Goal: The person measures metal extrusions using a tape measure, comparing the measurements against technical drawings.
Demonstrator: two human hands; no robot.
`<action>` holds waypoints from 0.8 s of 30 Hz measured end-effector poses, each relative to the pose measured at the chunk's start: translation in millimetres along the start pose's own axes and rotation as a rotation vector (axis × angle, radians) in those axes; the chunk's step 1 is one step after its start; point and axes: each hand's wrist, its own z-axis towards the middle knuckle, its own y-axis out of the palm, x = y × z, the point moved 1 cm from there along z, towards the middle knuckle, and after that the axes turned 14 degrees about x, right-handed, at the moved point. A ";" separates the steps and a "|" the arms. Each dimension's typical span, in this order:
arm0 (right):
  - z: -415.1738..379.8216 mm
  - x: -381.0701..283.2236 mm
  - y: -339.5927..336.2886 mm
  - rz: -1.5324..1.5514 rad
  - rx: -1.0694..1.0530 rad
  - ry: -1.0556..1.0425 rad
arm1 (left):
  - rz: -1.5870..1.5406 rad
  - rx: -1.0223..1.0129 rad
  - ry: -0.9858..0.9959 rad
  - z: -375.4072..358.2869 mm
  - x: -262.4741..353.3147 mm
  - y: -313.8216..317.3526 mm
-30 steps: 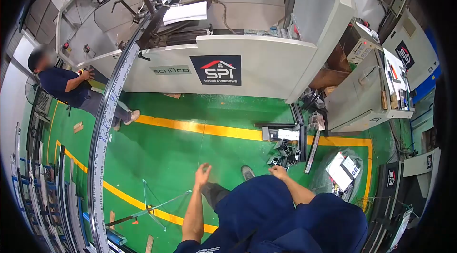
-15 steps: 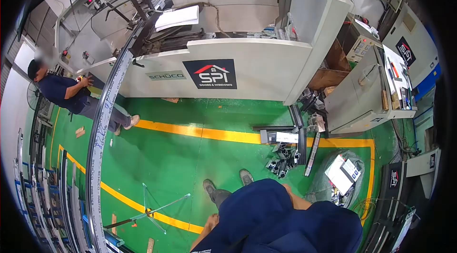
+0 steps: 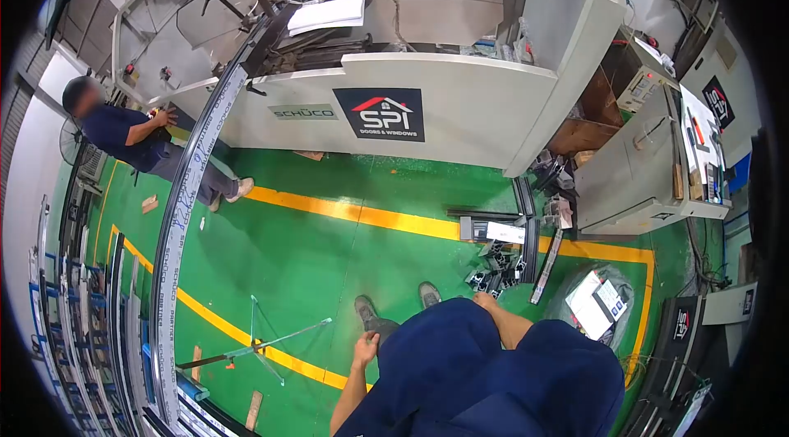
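My left hand (image 3: 366,347) hangs low beside my left leg, its fingers loosely curled in, with nothing seen in them. On the other side, my right hand (image 3: 486,303) shows just past the edge of my dark blue shirt; its fingers are too small and partly covered to make out. Nearest to the right hand lies a pile of short dark metal profile pieces (image 3: 496,266) on the floor. A tripod-like stand (image 3: 259,347) with thin legs stands on the floor to the left of my left hand.
A long profile with printed film (image 3: 171,289) runs along the left. Ahead stands a white machine (image 3: 460,112) with papers (image 3: 327,15) on it. A co-worker (image 3: 123,129) stands at left. Racked profiles (image 3: 78,330), a filled plastic bag (image 3: 567,305) and a cabinet (image 3: 620,166) flank the floor.
My view has shifted, so the machine and floor items sit slightly farther right. Both my hands show more fully now. The co-worker stands in about the same place.
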 end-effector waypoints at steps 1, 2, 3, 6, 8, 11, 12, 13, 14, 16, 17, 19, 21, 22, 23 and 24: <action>5.4 4.2 6.0 -0.023 -0.005 -0.040 | 0.001 0.022 -0.005 -3.1 5.4 0.0; 5.6 2.2 3.7 -0.017 -0.003 -0.014 | 0.002 0.044 -0.009 -5.3 4.8 2.0; 3.9 1.3 1.8 -0.010 -0.001 0.015 | 0.004 0.063 -0.012 -7.2 3.9 2.8; 0.5 7.1 2.3 0.053 0.017 0.077 | -0.024 0.078 -0.088 -15.4 -7.9 2.3; -4.1 9.4 -0.7 0.094 0.034 0.129 | -0.122 -0.007 -0.272 -18.4 -24.5 4.2; -20.4 -3.3 -18.7 0.102 0.023 0.202 | -0.108 -0.095 -0.372 -21.9 -51.0 9.9; -22.8 -6.0 -23.9 0.079 0.000 0.203 | -0.078 -0.118 -0.377 -24.6 -57.8 12.4; -24.1 -4.7 -24.6 0.057 -0.023 0.203 | -0.040 -0.117 -0.322 -28.7 -62.6 14.0; -25.4 -3.9 -25.4 0.072 -0.009 0.215 | -0.003 -0.115 -0.267 -32.0 -66.8 15.6; -25.8 -3.2 -25.3 0.105 0.019 0.236 | 0.056 -0.117 -0.167 -35.5 -65.4 16.8; -24.6 -1.4 -23.2 0.105 0.028 0.236 | 0.077 -0.120 -0.121 -39.5 -56.1 14.7; -21.6 3.0 -17.1 0.106 0.044 0.232 | 0.160 -0.131 -0.064 -42.4 -38.3 10.8; -23.7 -2.4 -22.8 0.112 0.044 0.243 | 0.279 -0.148 -0.043 -41.4 -28.7 10.6; -24.7 -4.1 -25.6 0.114 0.043 0.248 | 0.292 -0.167 -0.051 -39.3 -27.5 10.7; -29.3 -12.4 -35.4 0.114 0.027 0.262 | 0.304 -0.186 -0.061 -36.2 -29.5 11.6; -34.2 -21.1 -45.7 0.113 0.010 0.276 | 0.316 -0.206 -0.071 -34.3 -31.7 12.3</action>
